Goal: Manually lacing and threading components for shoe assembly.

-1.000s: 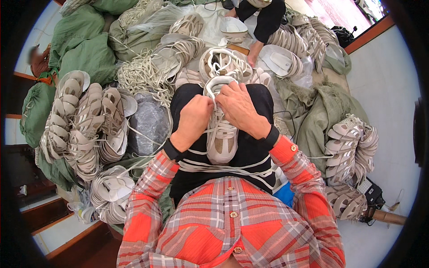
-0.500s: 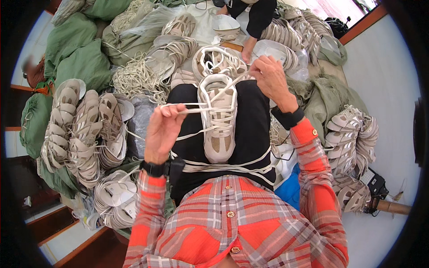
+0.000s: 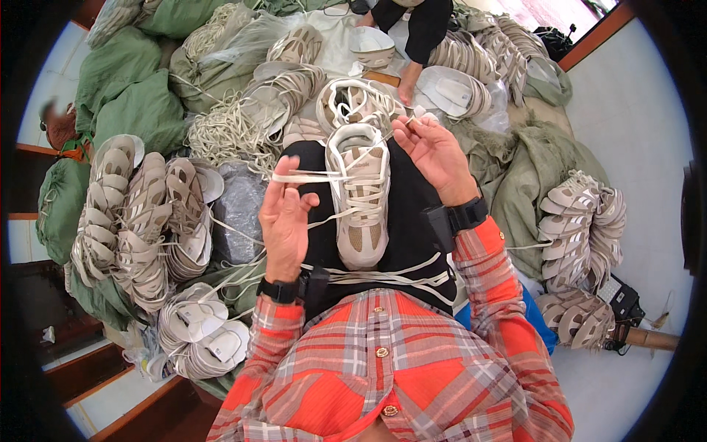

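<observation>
A beige and white shoe upper [image 3: 359, 253] lies between my thighs, its toe toward me, with cream laces criss-crossed through its front. My left hand [image 3: 286, 225] is at its left side, holding a loop of shoelace [image 3: 313, 177] stretched sideways from the upper's top. Beyond its right side, my right hand [image 3: 438, 156] pinches a thin lace near the fingertips; the lace runs toward the upper's opening. A bunch of loose laces [image 3: 390, 278] lies across my lap. Another upper [image 3: 357, 96] with white edging sits just past my knees.
Stacks of nested uppers stand at the left [image 3: 140, 236] and right [image 3: 563, 228]. A heap of loose laces [image 3: 228, 136] lies left of my knees, near green sacks [image 3: 125, 81]. At the far side are another person's foot [image 3: 409, 81] and dark trouser leg.
My right hand has come nearer and turned palm up, still pinching lace. My left hand has turned, with fingers raised in the lace loop. The upper stays on my lap.
</observation>
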`<state>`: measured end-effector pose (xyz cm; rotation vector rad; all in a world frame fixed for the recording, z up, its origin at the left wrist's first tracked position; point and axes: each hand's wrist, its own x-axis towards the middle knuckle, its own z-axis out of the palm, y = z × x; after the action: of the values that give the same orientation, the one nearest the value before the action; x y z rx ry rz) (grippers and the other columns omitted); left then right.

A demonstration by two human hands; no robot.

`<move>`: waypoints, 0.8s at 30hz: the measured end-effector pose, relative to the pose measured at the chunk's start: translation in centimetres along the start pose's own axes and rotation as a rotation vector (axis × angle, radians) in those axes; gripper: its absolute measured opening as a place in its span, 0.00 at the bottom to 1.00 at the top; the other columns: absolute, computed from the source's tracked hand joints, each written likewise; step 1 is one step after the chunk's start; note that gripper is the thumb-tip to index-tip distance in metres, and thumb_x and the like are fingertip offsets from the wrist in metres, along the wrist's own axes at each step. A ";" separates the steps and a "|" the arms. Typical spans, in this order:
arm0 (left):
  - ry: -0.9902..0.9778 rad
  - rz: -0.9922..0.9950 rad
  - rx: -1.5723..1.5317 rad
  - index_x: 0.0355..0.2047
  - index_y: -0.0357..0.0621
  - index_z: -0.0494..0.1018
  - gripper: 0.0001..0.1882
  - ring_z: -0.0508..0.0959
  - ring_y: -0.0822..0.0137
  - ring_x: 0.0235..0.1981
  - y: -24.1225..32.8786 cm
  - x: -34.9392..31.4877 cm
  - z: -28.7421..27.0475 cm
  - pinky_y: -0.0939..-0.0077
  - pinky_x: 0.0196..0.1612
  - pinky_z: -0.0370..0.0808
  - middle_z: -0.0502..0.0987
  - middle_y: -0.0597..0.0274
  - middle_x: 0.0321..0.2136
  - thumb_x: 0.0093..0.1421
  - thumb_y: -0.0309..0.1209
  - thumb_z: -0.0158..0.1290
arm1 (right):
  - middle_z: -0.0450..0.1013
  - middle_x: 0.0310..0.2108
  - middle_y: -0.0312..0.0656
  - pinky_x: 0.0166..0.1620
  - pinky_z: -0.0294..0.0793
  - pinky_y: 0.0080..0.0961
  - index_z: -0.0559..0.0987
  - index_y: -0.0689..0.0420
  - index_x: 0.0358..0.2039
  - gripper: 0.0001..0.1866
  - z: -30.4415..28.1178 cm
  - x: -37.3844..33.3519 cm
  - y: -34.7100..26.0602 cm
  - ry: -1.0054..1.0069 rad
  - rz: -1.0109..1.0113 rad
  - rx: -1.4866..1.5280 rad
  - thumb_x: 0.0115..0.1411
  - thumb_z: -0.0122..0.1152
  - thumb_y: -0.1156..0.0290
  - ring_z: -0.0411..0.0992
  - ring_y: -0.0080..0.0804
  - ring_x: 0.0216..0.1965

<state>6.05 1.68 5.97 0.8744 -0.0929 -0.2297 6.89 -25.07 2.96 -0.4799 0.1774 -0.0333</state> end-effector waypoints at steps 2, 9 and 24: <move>-0.162 0.102 0.364 0.59 0.44 0.62 0.24 0.68 0.79 0.27 0.2 1.3 -1.0 0.87 0.27 0.64 0.73 0.67 0.32 0.63 0.30 0.50 | 0.72 0.40 0.52 0.48 0.75 0.34 0.70 0.64 0.33 0.03 -0.3 0.2 0.2 0.011 0.006 0.027 0.62 0.48 0.79 0.73 0.41 0.43; -0.343 -0.225 0.802 0.46 0.39 0.70 0.13 0.59 0.83 0.19 4.2 3.9 -5.0 0.89 0.23 0.56 0.61 0.78 0.17 0.60 0.25 0.50 | 0.73 0.35 0.46 0.40 0.75 0.28 0.72 0.66 0.34 0.04 -4.9 0.1 -1.8 0.145 -0.034 0.053 0.59 0.51 0.79 0.72 0.35 0.36; -0.680 0.520 1.847 0.34 0.45 0.70 0.08 0.67 0.56 0.35 -0.5 0.2 -2.4 0.65 0.37 0.63 0.69 0.58 0.30 0.56 0.34 0.52 | 0.72 0.37 0.43 0.30 0.75 0.20 0.71 0.64 0.42 0.11 -2.6 -6.0 -2.7 0.264 -0.088 -0.924 0.61 0.54 0.73 0.73 0.26 0.31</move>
<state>6.55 3.16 4.08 2.5011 -1.3065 0.1479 0.58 -28.22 2.93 -1.4073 0.4337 -0.1021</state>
